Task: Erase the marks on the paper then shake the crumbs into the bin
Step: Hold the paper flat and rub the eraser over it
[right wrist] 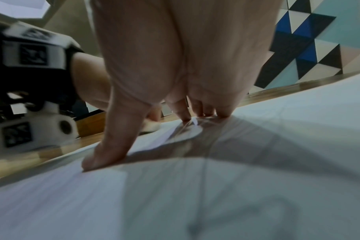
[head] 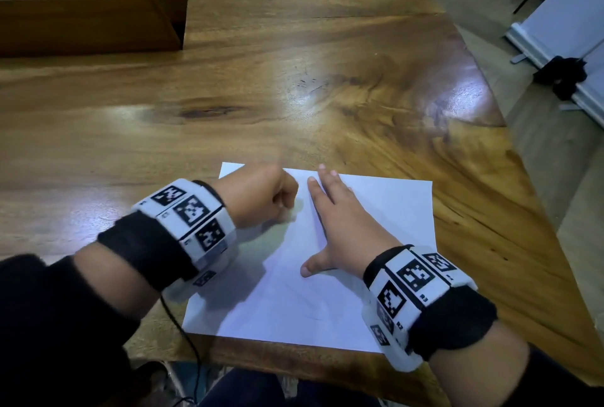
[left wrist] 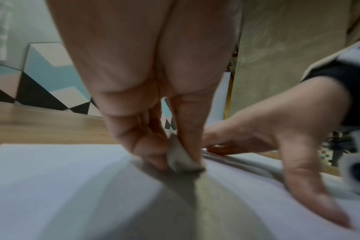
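A white sheet of paper lies on the wooden table near its front edge. My left hand is curled over the paper's far left part and pinches a small grey-white eraser whose tip touches the sheet. My right hand lies flat on the paper with fingers straight and thumb spread, pressing it down. Faint pencil lines show on the paper in the right wrist view. The left hand is blurred.
A brown cardboard box stands open at the table's far left. The table's right edge drops to the floor, where a white board on a stand leans. A black cable hangs off the front edge.
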Motion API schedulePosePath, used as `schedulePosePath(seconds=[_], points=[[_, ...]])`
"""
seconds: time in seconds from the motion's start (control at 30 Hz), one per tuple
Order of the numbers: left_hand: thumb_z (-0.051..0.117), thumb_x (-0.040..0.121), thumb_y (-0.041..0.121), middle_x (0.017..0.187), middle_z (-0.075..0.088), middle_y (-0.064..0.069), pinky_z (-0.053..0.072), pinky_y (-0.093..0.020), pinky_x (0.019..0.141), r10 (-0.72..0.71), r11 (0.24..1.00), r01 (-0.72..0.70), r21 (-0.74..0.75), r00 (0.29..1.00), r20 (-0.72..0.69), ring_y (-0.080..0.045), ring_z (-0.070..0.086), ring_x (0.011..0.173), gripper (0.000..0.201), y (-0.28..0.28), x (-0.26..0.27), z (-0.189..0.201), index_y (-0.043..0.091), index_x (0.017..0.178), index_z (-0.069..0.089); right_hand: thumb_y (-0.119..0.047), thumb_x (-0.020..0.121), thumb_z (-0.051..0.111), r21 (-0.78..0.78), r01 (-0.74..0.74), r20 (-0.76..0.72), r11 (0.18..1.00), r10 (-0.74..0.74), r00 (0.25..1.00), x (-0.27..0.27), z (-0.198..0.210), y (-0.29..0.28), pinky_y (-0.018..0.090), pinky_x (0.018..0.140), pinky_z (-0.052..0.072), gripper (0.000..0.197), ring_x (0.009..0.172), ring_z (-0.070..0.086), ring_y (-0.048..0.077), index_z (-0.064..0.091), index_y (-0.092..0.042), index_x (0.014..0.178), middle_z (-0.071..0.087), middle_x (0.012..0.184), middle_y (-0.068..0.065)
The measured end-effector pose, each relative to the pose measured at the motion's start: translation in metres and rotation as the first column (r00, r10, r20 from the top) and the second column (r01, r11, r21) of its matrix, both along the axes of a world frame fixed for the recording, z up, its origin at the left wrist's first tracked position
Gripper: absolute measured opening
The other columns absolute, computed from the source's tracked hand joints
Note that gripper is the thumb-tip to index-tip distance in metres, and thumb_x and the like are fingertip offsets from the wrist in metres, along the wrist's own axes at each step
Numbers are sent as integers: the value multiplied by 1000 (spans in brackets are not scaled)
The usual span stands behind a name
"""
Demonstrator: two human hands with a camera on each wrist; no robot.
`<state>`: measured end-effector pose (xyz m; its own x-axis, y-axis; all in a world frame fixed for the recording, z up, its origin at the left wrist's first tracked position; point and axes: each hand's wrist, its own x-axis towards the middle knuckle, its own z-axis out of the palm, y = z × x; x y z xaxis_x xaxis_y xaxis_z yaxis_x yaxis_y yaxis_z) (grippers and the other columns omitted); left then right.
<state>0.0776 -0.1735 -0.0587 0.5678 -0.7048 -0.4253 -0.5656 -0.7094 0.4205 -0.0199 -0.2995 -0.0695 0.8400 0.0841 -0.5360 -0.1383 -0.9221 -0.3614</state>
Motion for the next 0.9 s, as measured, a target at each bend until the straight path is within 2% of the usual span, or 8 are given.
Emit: schedulePosePath(seconds=[0.1, 0.23, 0.33, 0.43, 0.6, 0.7, 0.77, 0.9], points=[[66, 74, 12, 72, 59, 2, 35, -18, 53, 13, 1000, -13, -6, 1000, -11, -14, 51, 67, 7, -3, 5, 2, 14, 81, 65, -45, 68, 81, -4, -6, 1, 1000, 6, 1000, -1, 0, 0, 31, 118, -6, 131, 143, -24, 19, -15, -9, 150, -31, 154, 6], [61, 78, 12, 78, 52, -2, 31, -23, 63, 116, 985, -91, -145, 979, 169, -20, 45, 74, 4, -17, 11, -3, 10, 81, 60, -44, 68, 81, -8, -7, 5, 1000, 7, 1000, 0, 2, 1, 31, 118, -6, 131, 144, -24, 20, -14, -9, 150, -30, 154, 7], [62, 75, 13, 72, 51, 1, 29, -21, 52, -34, 997, 37, -64, 998, 58, -18, 45, 69, 2, 2, -6, -5, 13, 77, 62, -44, 67, 82, 6, -1, 3, 1000, 1, 1000, 0, 0, 0, 29, 117, -8, 131, 143, -24, 19, -14, -9, 150, -30, 154, 6], [68, 73, 19, 68, 56, 6, 37, -18, 58, -54, 999, 53, -11, 996, -64, -13, 52, 68, 9, 11, -6, 0, 15, 81, 66, -45, 68, 81, 1, -3, 4, 1000, 3, 1000, -1, -1, 0, 29, 115, -9, 131, 143, -25, 19, -15, -9, 150, -31, 154, 6], [63, 78, 14, 77, 52, 0, 32, -22, 65, 118, 984, -94, -155, 981, 155, -21, 49, 74, 9, -18, 11, -2, 10, 85, 62, -44, 69, 81, -5, -7, 6, 1000, 7, 1000, -1, 2, 1, 30, 116, -7, 130, 143, -24, 20, -14, -8, 150, -31, 154, 7], [63, 75, 12, 75, 52, 0, 30, -23, 56, -20, 996, 27, -81, 997, 81, -19, 47, 71, 5, -4, -6, -5, 12, 80, 63, -44, 68, 82, 9, -4, 2, 1000, 4, 1000, -1, 2, 0, 29, 116, -8, 130, 143, -25, 19, -14, -10, 150, -31, 154, 6], [66, 73, 14, 71, 57, 2, 34, -14, 54, -93, 996, 93, -2, 994, -59, -15, 51, 69, 6, 9, -11, -3, 15, 78, 65, -44, 68, 82, 12, 0, -2, 1000, 0, 1000, -1, 1, 1, 29, 116, -8, 131, 143, -25, 18, -14, -10, 150, -31, 154, 5], [68, 75, 18, 59, 49, 12, 33, -19, 49, 74, 992, -74, -101, 997, -8, -15, 50, 62, 8, -4, 10, 0, 15, 80, 64, -45, 68, 81, -10, -11, -1, 1000, 11, 1000, -1, 1, 1, 30, 117, -7, 131, 143, -25, 19, -15, -9, 150, -31, 154, 7]])
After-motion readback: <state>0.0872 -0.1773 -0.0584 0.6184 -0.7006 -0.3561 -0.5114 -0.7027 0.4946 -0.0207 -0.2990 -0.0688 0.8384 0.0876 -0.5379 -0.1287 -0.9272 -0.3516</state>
